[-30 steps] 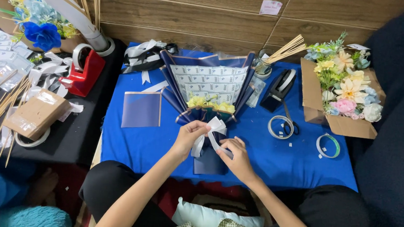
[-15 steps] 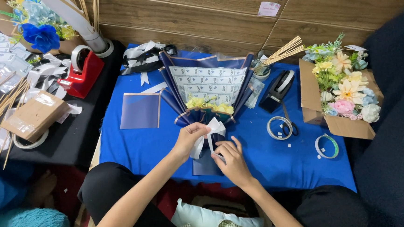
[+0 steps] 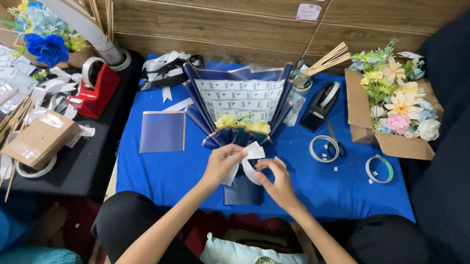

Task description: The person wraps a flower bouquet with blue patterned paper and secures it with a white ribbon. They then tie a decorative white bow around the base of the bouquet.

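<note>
A white satin ribbon [image 3: 249,159] is pinched between the fingers of the left hand [image 3: 223,164] and the right hand [image 3: 273,178], just below the neck of a navy-blue paper-wrapped bouquet [image 3: 237,102] that is laid on the blue cloth-covered tabletop [image 3: 319,180]. The left hand is closed on the ribbon's upper part, while the lower loop is gripped by the right hand's fingertips. Small yellow flowers [image 3: 243,124] are seen at the bouquet's throat, against white patterned inner paper. A folded navy paper sheet [image 3: 162,131] lies to the left of the bouquet. A black tape dispenser [image 3: 321,104], a clear tape roll [image 3: 323,148] and a cardboard box of pastel artificial flowers [image 3: 396,112] are set to the right. A red tape dispenser [image 3: 95,88] stands on the neighbouring black surface.
</note>
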